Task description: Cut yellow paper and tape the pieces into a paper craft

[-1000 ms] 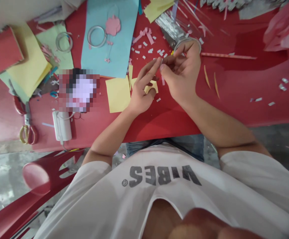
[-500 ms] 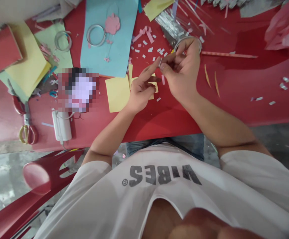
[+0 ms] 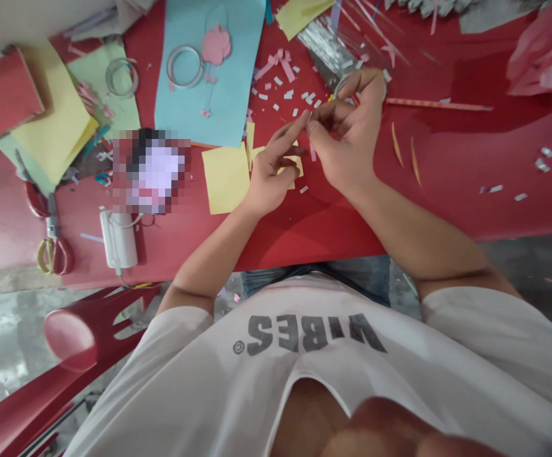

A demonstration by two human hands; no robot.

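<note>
My right hand (image 3: 347, 143) is closed in a pinch on a tiny whitish strip (image 3: 309, 117), too small to make out well. My left hand (image 3: 271, 174) has its index finger stretched out to that strip, the tip meeting it or nearly so. The other left fingers and the thumb are loosely bent and apart, over yellow paper squares (image 3: 226, 181). Small white paper bits (image 3: 289, 94) and a pink paper strip (image 3: 285, 66) lie beyond the hands. Behind my right fingers, a roll of tape (image 3: 340, 86) is partly hidden.
On the red table (image 3: 304, 235), a blue sheet (image 3: 209, 120) bears a tape roll (image 3: 185, 66) and a pink paper flower (image 3: 216, 44). Scissors (image 3: 52, 235), a white power bank-like box (image 3: 118, 241) and a blurred-out device (image 3: 155, 174) lie left. A striped pencil (image 3: 440, 105) lies right.
Both hands stay nearly in place at the tiny strip. My fingertips have shifted very slightly right, and the view has moved a little.
</note>
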